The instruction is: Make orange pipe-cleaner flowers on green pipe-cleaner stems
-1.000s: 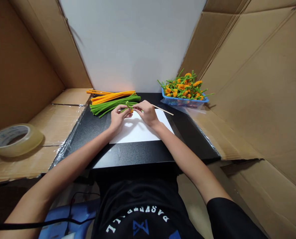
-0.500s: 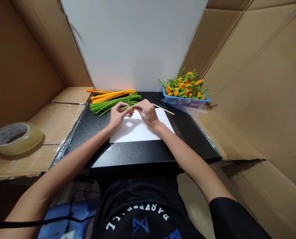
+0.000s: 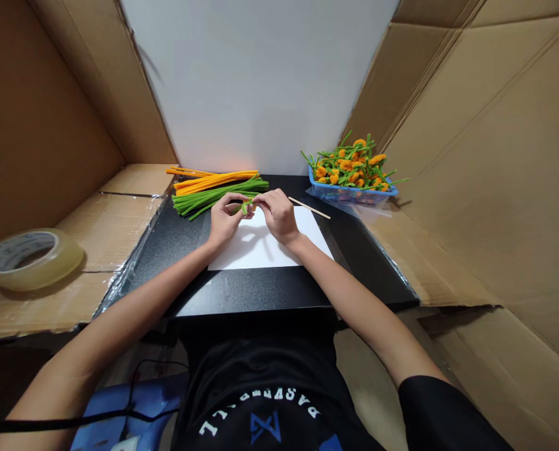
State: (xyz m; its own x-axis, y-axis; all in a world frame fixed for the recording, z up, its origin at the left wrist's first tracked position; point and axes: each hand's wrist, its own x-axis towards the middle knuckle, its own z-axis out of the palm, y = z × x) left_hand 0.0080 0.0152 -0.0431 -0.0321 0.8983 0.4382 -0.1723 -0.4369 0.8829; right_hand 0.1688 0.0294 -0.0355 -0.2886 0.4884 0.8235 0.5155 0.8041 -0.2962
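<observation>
Wears a loose black shirt (image 3: 232, 360), softly creased across the front, with white block lettering (image 3: 302, 398) in an arch — upside down from this view and partly lost in the folds. Bears an angular blue emblem (image 3: 266, 427) inside the arch (plus another blue patch (image 3: 330, 443), cut off below). Has a short, plain black right sleeve (image 3: 448, 413) — leaves left hand (image 3: 224, 220) and right hand (image 3: 280, 216) bare.
</observation>
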